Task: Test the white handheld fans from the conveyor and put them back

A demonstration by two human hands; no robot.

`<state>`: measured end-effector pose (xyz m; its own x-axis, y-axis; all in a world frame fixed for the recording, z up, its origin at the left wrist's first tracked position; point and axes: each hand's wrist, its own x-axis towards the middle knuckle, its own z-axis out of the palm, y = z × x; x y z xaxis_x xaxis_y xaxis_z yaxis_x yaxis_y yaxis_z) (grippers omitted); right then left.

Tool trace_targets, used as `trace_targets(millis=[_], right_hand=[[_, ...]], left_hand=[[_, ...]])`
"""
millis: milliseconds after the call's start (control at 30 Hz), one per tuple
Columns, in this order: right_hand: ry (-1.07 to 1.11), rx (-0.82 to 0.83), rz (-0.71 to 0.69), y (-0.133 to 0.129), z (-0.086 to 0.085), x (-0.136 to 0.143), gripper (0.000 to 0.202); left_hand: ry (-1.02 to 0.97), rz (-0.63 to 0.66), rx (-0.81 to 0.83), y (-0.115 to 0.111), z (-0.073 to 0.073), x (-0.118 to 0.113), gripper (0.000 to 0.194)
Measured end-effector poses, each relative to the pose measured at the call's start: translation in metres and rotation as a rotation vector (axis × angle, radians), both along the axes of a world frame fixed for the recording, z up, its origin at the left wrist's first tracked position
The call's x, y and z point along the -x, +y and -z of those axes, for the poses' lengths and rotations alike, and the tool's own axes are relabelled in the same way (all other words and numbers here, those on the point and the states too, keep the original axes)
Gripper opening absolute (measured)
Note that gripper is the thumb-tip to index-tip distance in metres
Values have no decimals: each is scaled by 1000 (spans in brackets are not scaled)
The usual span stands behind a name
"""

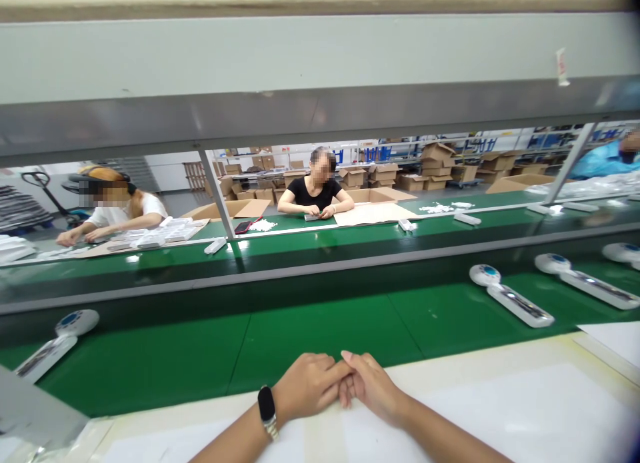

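We rest our left hand (309,385) and right hand (371,387) together over the middle of the table's (465,396) far edge. Our left fingers are bent and narrow; our right thumb and fingers close on them. A watch (267,406) sits on our left wrist. Devices with round heads lie on the green belt (320,330): one (520,306) near its near edge to our right, another (47,358) by its near left corner, others (600,288) farther right.

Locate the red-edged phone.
In the head view, left of centre on the far green bench, the phone lies between a slanting metal post and small white parts.
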<state>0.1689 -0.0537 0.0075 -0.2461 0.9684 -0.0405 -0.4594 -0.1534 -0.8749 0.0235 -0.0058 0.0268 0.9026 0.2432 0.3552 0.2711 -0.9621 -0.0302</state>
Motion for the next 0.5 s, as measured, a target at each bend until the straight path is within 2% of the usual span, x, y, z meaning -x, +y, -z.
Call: trace_targets(millis=[500], right_hand=[[-1, 13, 11, -1, -2, 0, 55]], left_hand=[[-17, 4, 7, 0, -1, 0, 24]])
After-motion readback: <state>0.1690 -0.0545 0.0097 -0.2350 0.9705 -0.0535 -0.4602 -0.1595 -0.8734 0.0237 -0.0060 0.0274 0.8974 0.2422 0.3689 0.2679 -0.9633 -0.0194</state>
